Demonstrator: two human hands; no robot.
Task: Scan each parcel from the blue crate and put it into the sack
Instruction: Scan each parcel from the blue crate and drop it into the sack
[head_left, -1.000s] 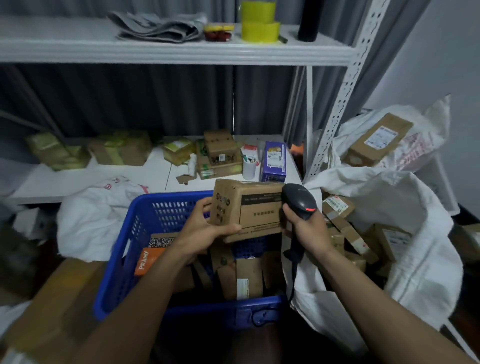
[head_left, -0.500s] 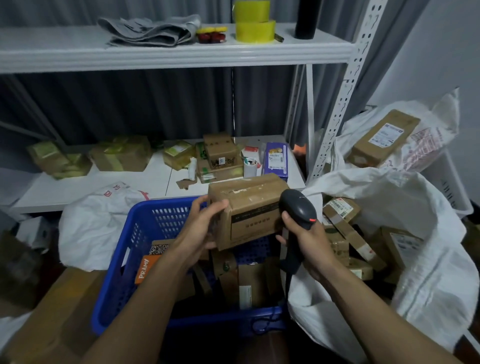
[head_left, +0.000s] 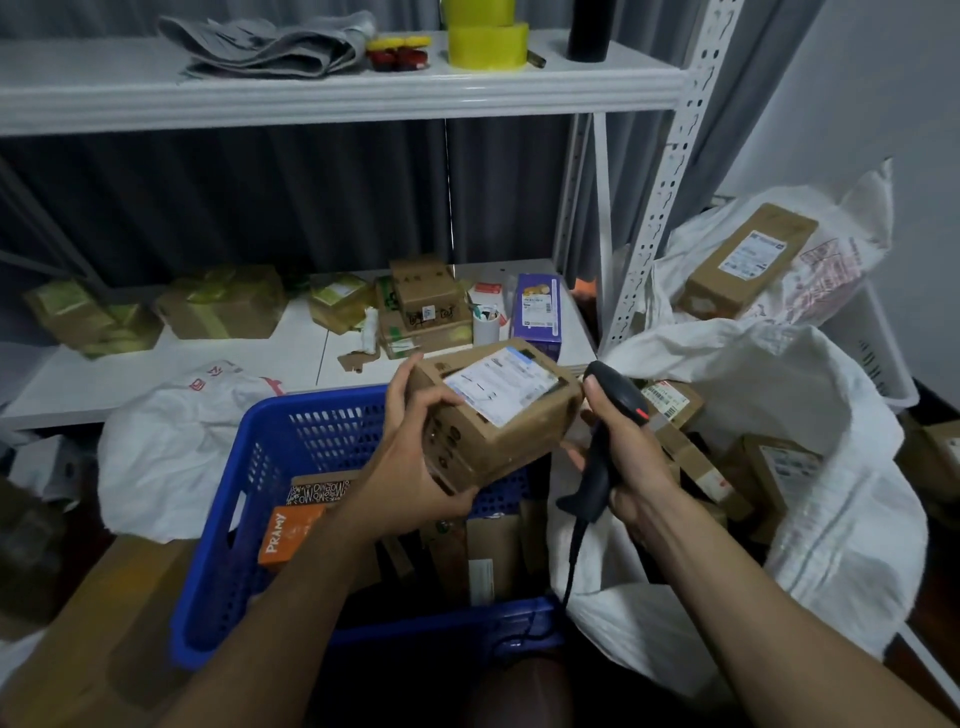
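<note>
Now left hand (head_left: 415, 462) fingers curled round parcel (head_left: 493, 410); right hand (head_left: 628, 467) grips scanner (head_left: 613, 410).

White steel shelving rack (head_left: 332, 98), two tiers. Grey pleated curtain (head_left: 260, 208) directly behind rack. Pale wall (head_left: 857, 104) right of rack. Lighting dim.

The left hand (head_left: 410, 467) and right hand (head_left: 628, 467) are bare. The left forearm (head_left: 291, 597) and right forearm (head_left: 753, 597) are bare too, lean, and uncovered down to the frame's lower edge. A dark rounded shape (head_left: 519, 691) low between them may be a knee; too dim to tell.
</note>
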